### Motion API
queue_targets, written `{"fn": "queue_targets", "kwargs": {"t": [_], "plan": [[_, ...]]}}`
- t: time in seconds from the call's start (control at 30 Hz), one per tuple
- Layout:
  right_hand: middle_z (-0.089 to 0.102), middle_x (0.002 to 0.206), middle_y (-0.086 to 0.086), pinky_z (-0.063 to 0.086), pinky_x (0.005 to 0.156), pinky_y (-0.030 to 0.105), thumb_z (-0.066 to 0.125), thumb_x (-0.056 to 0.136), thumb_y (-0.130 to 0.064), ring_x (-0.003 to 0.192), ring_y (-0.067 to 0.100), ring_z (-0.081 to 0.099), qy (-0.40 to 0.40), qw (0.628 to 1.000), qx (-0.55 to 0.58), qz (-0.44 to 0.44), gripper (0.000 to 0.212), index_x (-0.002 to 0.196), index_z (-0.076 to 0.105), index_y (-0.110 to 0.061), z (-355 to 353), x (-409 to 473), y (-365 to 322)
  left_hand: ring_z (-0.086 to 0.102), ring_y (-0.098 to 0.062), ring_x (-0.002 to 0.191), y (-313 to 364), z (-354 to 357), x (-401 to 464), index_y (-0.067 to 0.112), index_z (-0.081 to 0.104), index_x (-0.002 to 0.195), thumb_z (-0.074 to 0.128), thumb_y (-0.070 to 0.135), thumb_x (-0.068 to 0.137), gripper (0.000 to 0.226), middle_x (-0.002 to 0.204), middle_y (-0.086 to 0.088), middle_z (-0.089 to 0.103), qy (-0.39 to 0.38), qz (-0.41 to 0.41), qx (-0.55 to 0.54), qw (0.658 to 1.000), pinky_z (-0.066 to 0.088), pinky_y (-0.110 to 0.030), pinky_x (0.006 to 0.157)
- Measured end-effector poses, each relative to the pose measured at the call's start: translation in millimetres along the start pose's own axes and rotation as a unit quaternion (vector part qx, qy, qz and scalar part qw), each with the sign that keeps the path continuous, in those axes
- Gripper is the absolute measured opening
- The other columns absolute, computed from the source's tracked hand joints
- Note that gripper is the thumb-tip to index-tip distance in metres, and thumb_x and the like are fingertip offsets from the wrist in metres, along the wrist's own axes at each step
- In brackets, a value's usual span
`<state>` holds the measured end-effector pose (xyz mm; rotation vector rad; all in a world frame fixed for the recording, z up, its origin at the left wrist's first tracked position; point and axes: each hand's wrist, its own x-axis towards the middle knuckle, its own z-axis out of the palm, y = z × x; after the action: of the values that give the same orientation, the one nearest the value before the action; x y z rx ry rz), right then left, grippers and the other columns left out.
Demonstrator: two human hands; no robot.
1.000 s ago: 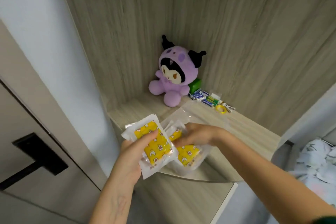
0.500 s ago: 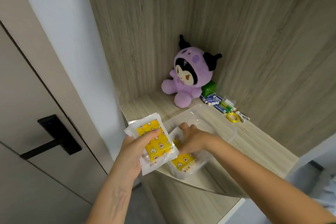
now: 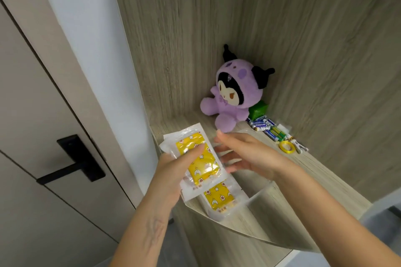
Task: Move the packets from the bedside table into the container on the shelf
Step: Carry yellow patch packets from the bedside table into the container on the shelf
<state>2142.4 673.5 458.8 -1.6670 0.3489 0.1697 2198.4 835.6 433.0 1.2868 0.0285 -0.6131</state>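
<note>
One packet already lies in the container at the shelf's front edge, while our left hand grips a stack and our right hand hovers open.

Left hand grips a clear packet with a yellow printed insert, thumb pressed on top, above the near end of the clear container on the wooden shelf. Right hand hovers just beside it, fingers spread, empty. Another yellow packet lies in the container, purple plush toy sitting behind.
</note>
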Motion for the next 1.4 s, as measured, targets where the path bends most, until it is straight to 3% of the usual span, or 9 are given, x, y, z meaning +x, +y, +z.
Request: {"fn": "queue_targets", "kwargs": {"t": [0.1,0.23,0.33,0.43,0.63,0.97,1.1,1.27,1.4], "plan": [[0.069,0.103,0.013,0.054,0.085,0.040,0.057,0.092,-0.031,0.089,0.023,0.066,-0.047,0.998,0.004,-0.041,0.038,0.117,0.058,-0.001,14,-3,0,0.074,-0.025,0.077,-4,21,-3,0.013,0.071,0.097,0.069,0.021,0.087,0.013,0.086,-0.011,0.077,0.007,0.003,0.016,1.000,0.061,-0.042,0.074],[0.072,0.096,0.008,0.060,0.069,0.028,0.057,0.094,-0.014,0.076,0.016,0.070,-0.014,0.999,0.048,-0.023,0.014,0.106,0.063,-0.012,-1,0,6,0.073,-0.018,0.086,-1,17,-1,0.021,0.071,0.095,0.061,0.043,0.090,0.025,0.087,-0.001,0.077,-0.014,0.042,0.166,0.985,0.057,-0.045,0.088],[0.075,0.094,0.003,0.060,0.067,0.026,0.060,0.093,-0.019,0.077,0.014,0.072,-0.001,0.999,-0.034,0.012,0.015,0.106,0.061,-0.011,-18,-2,15,0.066,-0.004,0.089,3,-7,8,0.023,0.068,0.102,0.060,0.046,0.089,0.028,0.095,0.012,0.071,0.059,0.183,0.385,0.903,0.053,-0.026,0.082],[0.071,0.111,0.008,0.056,0.090,0.039,0.063,0.092,-0.025,0.099,0.024,0.069,-0.019,0.987,-0.142,0.074,0.031,0.118,0.058,-0.009,-14,3,31,0.058,-0.011,0.107,4,-27,19,0.024,0.065,0.116,0.062,0.042,0.087,0.033,0.113,0.008,0.063,0.138,0.237,0.540,0.796,0.046,-0.026,0.085],[0.060,0.120,0.006,0.050,0.095,0.036,0.058,0.093,-0.036,0.108,0.021,0.060,0.016,0.950,-0.301,0.082,0.041,0.124,0.047,-0.012,14,13,42,0.066,-0.007,0.048,0,-27,25,0.004,0.069,0.079,0.055,0.036,0.095,0.039,0.063,-0.010,0.070,0.030,0.120,0.496,0.859,0.060,-0.030,0.058],[0.028,0.136,0.012,0.032,0.107,0.038,0.025,0.102,-0.045,0.126,0.027,0.032,0.023,0.862,-0.487,0.140,0.058,0.146,0.024,-0.008,36,15,49,0.064,-0.011,0.040,-7,-22,23,0.002,0.068,0.075,0.052,0.027,0.098,0.038,0.038,0.003,0.059,0.003,0.090,0.475,0.875,0.051,-0.015,0.047],[0.032,0.136,0.011,0.031,0.107,0.040,0.021,0.101,-0.049,0.128,0.027,0.032,0.007,0.844,-0.515,0.151,0.058,0.140,0.036,-0.008,34,15,49,0.064,-0.011,0.039,-9,-21,23,0.004,0.069,0.076,0.051,0.027,0.098,0.036,0.038,0.002,0.059,0.010,0.101,0.477,0.873,0.052,-0.017,0.048],[0.047,0.133,0.008,0.039,0.103,0.040,0.030,0.095,-0.061,0.127,0.028,0.041,0.048,0.880,-0.464,0.093,0.060,0.133,0.049,-0.020,5,5,41,0.069,-0.015,0.050,-6,-21,21,0.013,0.071,0.084,0.054,0.029,0.096,0.027,0.057,-0.003,0.070,0.003,0.102,0.485,0.868,0.059,-0.026,0.058],[0.063,0.106,-0.001,0.049,0.083,0.031,0.049,0.094,-0.042,0.096,0.017,0.058,0.173,0.883,-0.436,-0.008,0.030,0.114,0.062,-0.024,-23,-19,35,0.068,-0.019,0.090,10,-14,16,0.022,0.072,0.102,0.056,0.041,0.092,0.027,0.097,0.004,0.073,0.096,0.190,0.607,0.766,0.054,-0.032,0.077]]}}
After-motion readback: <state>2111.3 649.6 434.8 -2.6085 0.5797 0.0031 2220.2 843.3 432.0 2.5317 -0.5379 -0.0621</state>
